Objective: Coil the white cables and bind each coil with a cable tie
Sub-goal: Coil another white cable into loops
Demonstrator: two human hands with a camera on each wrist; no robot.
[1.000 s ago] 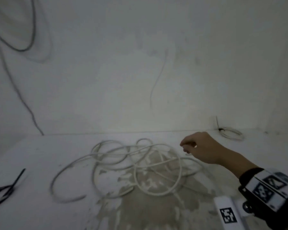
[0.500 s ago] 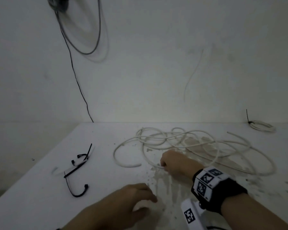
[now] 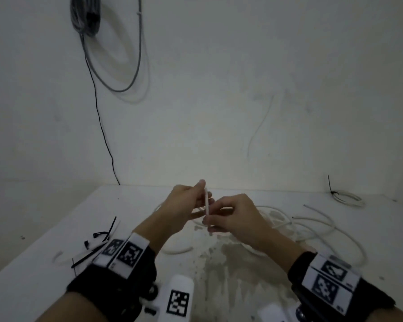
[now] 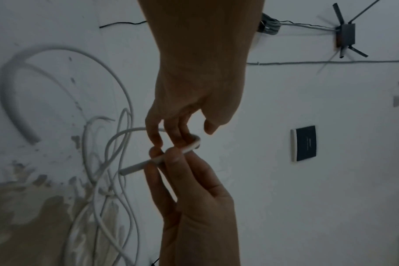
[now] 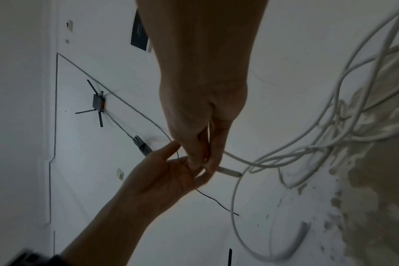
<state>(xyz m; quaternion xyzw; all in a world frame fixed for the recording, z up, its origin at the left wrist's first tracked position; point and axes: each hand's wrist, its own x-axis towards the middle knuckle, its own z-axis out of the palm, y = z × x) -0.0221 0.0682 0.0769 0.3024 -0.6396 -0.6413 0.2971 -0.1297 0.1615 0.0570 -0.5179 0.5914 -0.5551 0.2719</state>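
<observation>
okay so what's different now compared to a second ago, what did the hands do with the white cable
Both hands rose off the table. The right hand, down on the cable pile half a second ago, now pinches the white cable near its cut end; the left hand, then resting on the table, now holds the same stretch. The black cable ties and the bound coil stayed put.

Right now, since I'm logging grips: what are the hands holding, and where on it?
Both hands, left hand and right hand, pinch the white cable near its free end.

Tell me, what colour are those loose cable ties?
Black cable ties, clearest in the head view.
</observation>
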